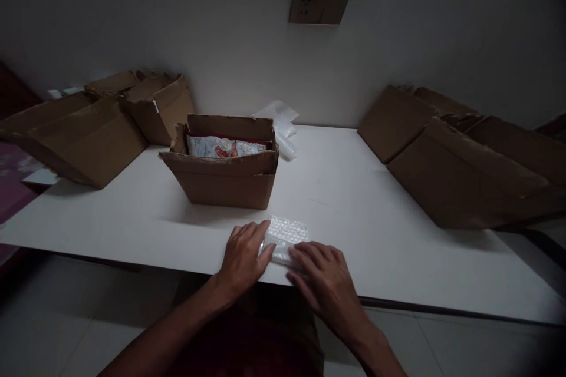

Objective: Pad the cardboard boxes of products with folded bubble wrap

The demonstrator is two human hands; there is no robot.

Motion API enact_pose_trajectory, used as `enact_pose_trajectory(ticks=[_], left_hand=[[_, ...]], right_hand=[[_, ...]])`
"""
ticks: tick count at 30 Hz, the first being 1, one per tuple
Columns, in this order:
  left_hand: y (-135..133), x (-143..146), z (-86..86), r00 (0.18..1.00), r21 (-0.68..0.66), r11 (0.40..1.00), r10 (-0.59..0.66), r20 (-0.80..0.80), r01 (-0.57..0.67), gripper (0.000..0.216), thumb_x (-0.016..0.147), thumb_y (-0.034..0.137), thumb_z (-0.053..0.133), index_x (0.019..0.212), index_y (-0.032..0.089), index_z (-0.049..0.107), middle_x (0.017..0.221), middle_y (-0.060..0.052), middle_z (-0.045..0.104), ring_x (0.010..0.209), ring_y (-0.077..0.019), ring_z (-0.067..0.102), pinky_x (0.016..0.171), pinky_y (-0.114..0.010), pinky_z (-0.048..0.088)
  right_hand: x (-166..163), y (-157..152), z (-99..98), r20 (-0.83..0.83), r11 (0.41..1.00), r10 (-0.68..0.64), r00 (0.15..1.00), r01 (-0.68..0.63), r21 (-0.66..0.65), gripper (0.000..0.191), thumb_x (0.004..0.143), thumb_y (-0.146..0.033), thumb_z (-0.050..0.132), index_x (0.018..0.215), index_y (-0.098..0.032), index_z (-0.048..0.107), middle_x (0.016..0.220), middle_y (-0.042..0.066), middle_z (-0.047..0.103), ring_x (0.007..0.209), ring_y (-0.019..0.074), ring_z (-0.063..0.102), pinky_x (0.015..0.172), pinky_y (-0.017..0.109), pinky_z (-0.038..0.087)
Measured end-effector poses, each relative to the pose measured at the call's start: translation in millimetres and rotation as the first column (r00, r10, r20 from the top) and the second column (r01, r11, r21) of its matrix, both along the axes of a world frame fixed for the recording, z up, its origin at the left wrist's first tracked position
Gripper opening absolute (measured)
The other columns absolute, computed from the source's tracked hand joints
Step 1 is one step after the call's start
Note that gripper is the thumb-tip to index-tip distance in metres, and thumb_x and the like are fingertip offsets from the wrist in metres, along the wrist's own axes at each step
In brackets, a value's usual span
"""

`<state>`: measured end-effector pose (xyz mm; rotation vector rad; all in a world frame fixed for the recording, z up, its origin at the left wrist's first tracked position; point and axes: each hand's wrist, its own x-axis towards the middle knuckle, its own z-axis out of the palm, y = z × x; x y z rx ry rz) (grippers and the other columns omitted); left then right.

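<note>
A small bundle wrapped in bubble wrap (287,234) lies near the front edge of the white table (354,200). My left hand (244,254) rests flat on its left end, fingers on the wrap. My right hand (322,275) presses on its near right side, fingers spread over it. Just behind the bundle stands an open cardboard box (225,174) holding a printed packet (223,147).
Flattened and folded cardboard boxes (84,129) pile up at the left, and more cardboard boxes (464,159) lean at the right. Clear plastic bags (280,121) lie by the wall behind the open box. A wall socket (319,5) sits above.
</note>
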<state>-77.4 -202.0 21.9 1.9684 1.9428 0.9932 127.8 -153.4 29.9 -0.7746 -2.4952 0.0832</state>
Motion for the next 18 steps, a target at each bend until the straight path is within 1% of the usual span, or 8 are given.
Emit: enact_pose_trajectory(ticks=[3,5,7,9,12,15,16,18], left_hand=[[-9,0,-1.2,0.982,0.045,0.997,0.047,0.183,-0.056,0.044,0.088,0.030,0.057,0.130,0.020,0.052,0.113,-0.011,0.062,0.099,-0.0238,0.060,0.088,-0.042,0.050],[-18,0,-2.9,0.909,-0.006,0.994,0.101,0.405,-0.108,0.052,0.086,0.030,0.059,0.136,0.020,0.046,0.117,-0.012,0.059,0.097,-0.0210,0.061,0.085,-0.039,0.053],[-25,1,-3.7,0.764,-0.109,0.989,0.143,0.630,-0.095,0.063,0.083,0.028,0.059,0.142,0.019,0.037,0.122,-0.014,0.057,0.099,-0.0195,0.063,0.084,-0.036,0.054],[-27,3,-2.2,0.593,-0.187,0.982,0.144,0.792,0.012,0.072,0.082,0.025,0.059,0.146,0.018,0.028,0.124,-0.015,0.058,0.102,-0.0192,0.065,0.086,-0.034,0.054],[-24,11,2.9,0.442,-0.196,0.970,0.116,0.889,0.141,0.071,0.083,0.017,0.054,0.148,0.018,0.025,0.112,-0.011,0.066,0.094,-0.0162,0.067,0.085,-0.031,0.054],[-25,19,6.8,0.491,-0.189,0.975,0.110,0.864,0.116,0.069,0.082,0.012,0.052,0.147,0.019,0.031,0.104,-0.006,0.069,0.087,-0.0148,0.067,0.080,-0.029,0.055],[-26,19,8.3,0.551,-0.183,0.977,0.092,0.830,0.113,0.068,0.082,0.011,0.053,0.146,0.020,0.034,0.104,-0.006,0.069,0.086,-0.0151,0.067,0.079,-0.028,0.056],[-27,10,15.0,0.723,-0.089,0.991,-0.011,0.691,0.100,0.063,0.082,0.012,0.058,0.142,0.021,0.042,0.106,-0.007,0.069,0.089,-0.0173,0.068,0.080,-0.030,0.057]], right_hand=[[-9,9,-4.5,-0.053,0.999,-0.015,0.999,0.013,-0.036,0.021,0.095,-0.021,0.051,0.109,-0.022,0.067,0.098,0.009,0.074,0.088,0.0241,0.066,0.078,0.041,0.048],[-12,11,-6.1,-0.152,0.990,-0.048,0.987,0.027,-0.137,0.022,0.096,-0.024,0.050,0.108,-0.022,0.068,0.093,0.008,0.075,0.083,0.0229,0.067,0.076,0.040,0.051],[-13,8,-5.7,-0.219,0.956,-0.085,0.972,0.018,-0.292,0.022,0.096,-0.029,0.051,0.108,-0.024,0.069,0.092,0.007,0.075,0.082,0.0226,0.069,0.073,0.038,0.055],[-12,4,-4.1,-0.242,0.910,-0.094,0.966,-0.015,-0.415,0.021,0.096,-0.033,0.051,0.104,-0.026,0.069,0.093,0.006,0.075,0.083,0.0227,0.070,0.070,0.036,0.058],[-8,0,-2.7,-0.257,0.923,-0.063,0.964,-0.042,-0.382,0.021,0.092,-0.037,0.056,0.108,-0.027,0.067,0.111,0.009,0.072,0.102,0.0267,0.068,0.082,0.042,0.059],[-3,4,-2.3,-0.253,0.960,-0.036,0.967,-0.036,-0.277,0.048,0.087,-0.041,0.064,0.133,-0.030,0.055,0.131,0.011,0.064,0.116,0.0306,0.063,0.087,0.046,0.059],[-1,7,-1.1,-0.250,0.960,-0.007,0.968,-0.064,-0.274,0.050,0.088,-0.041,0.064,0.135,-0.032,0.053,0.127,0.010,0.067,0.111,0.0289,0.067,0.083,0.043,0.061],[0,15,6.1,-0.258,0.946,0.074,0.963,-0.149,-0.287,0.033,0.091,-0.039,0.061,0.124,-0.036,0.059,0.108,0.004,0.074,0.092,0.0233,0.073,0.071,0.035,0.063]])
